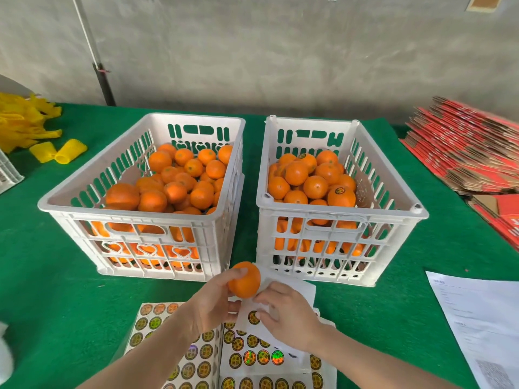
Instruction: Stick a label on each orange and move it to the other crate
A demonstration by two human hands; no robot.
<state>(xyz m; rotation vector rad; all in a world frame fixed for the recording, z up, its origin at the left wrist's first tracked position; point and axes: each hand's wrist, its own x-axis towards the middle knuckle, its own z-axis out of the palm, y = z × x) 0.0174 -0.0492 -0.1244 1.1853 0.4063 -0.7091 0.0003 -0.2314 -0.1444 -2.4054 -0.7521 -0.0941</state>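
The left hand (216,301) holds the orange (244,280) in its grip above the sticker sheets (179,357). The right hand (286,313) closes its grip on a loose label sheet (297,287) by one label (253,317). A hurried peel could crease that label or jolt the orange loose. The right crate (337,213) rim is near, and open counter (56,290) lies to the left.

On the table (56,276), the left crate (134,213) and right crate (339,214) stand side by side mid-frame, both holding oranges (175,190). Below them, bottom centre, label sheets (252,363) lie beneath a held orange (247,282) and a loose sheet (300,287). Papers (477,318) lie lower right, cartons (463,153) right, nets (25,122) upper left
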